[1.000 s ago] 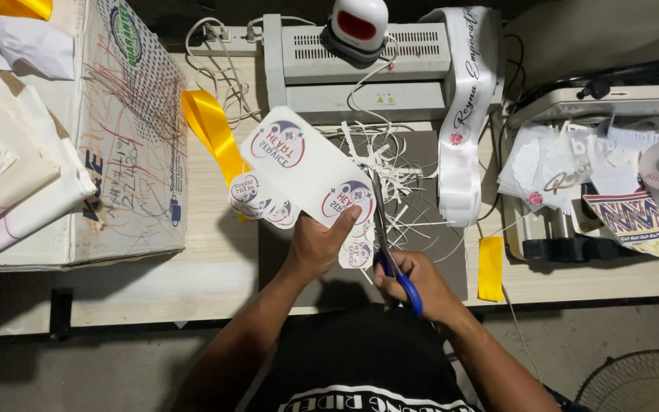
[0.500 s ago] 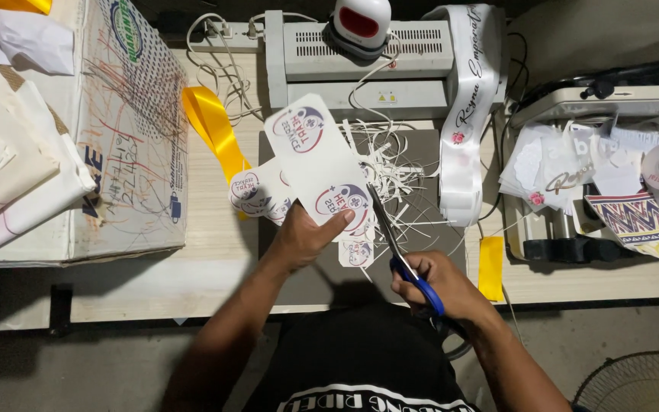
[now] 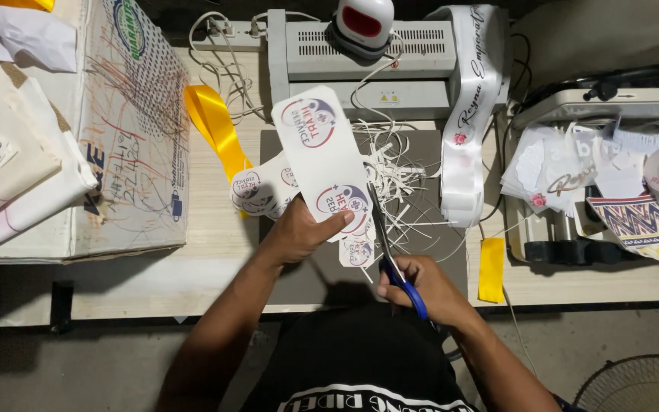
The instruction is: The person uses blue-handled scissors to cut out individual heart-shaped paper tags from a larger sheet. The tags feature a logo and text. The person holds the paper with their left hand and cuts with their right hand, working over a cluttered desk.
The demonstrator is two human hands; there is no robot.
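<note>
Right hand (image 3: 429, 288): fingers through the blue handles of the scissors (image 3: 390, 244), blades along the sheet's right edge.
Left hand (image 3: 299, 231): thumb pinching the printed sticker sheet (image 3: 326, 160), tilted up.
Beyond: paper trimmings (image 3: 398, 172), cut stickers (image 3: 257, 191), yellow ribbon (image 3: 215, 126), laminator (image 3: 368, 65).

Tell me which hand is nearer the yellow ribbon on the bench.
Left. The left hand holds the printed sheet just right of the yellow ribbon; the right hand, gripping the blue-handled scissors, is farther right.
</note>
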